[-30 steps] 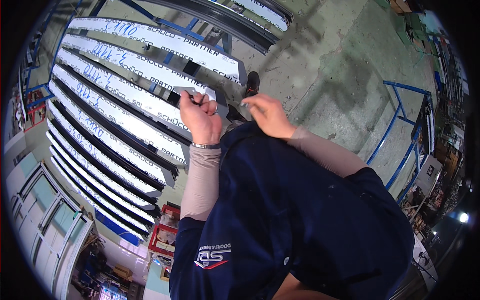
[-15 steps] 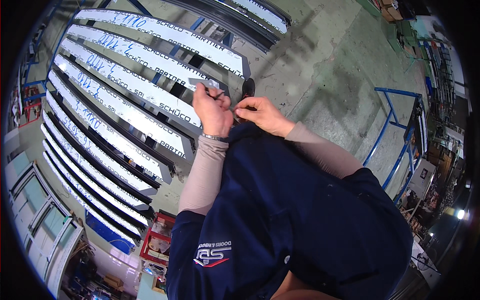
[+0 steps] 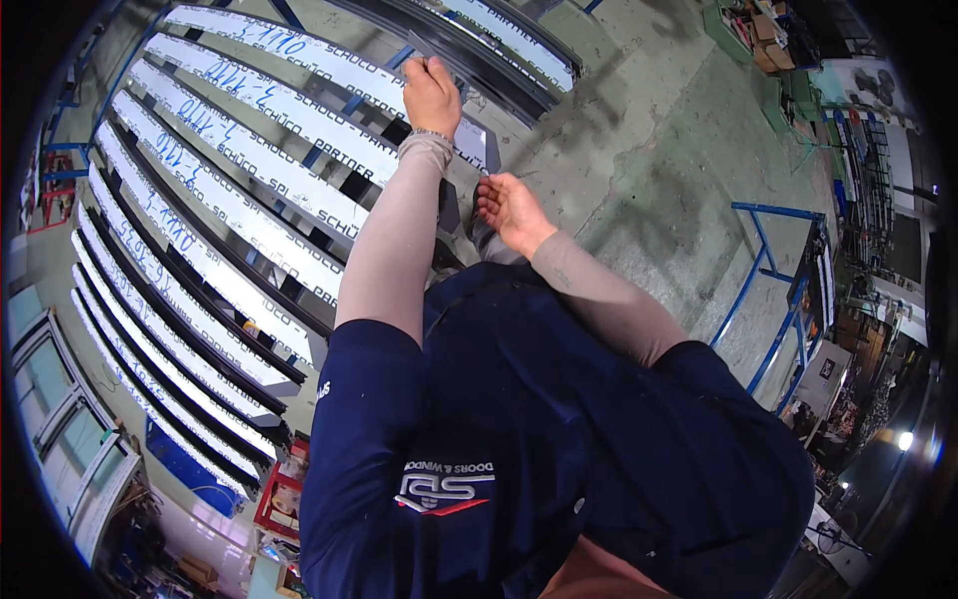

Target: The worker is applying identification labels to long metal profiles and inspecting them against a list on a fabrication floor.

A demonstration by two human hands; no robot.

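Note:
My left hand [image 3: 432, 98] is stretched forward over the far profiles, its fingers closed. A small flat dark-grey piece [image 3: 418, 43] sticks out beyond the fingertips and appears to be pinched in them. Under that forearm lie long dark profiles with white printed film [image 3: 299, 120], side by side and marked in blue handwriting. My right hand [image 3: 515, 213] is nearer my body, beside the right end of a film-covered profile [image 3: 479, 140]. Its fingers are curled in, thumb against the forefinger; anything in them is too small or hidden to name.
Dark bare profiles [image 3: 469, 60] lie at the far side. A blue metal frame rack [image 3: 763, 260] stands on the right on the green-grey floor [image 3: 649, 190]. Red shelving [image 3: 279, 499] is at lower left, near framed window units [image 3: 75, 429]. Boxes [image 3: 763, 40] sit at far right.
My hands were together near my waist and have parted. The left has reached forward over the profiles with the grey piece; the right has moved slightly forward and turned, its fingers curled.

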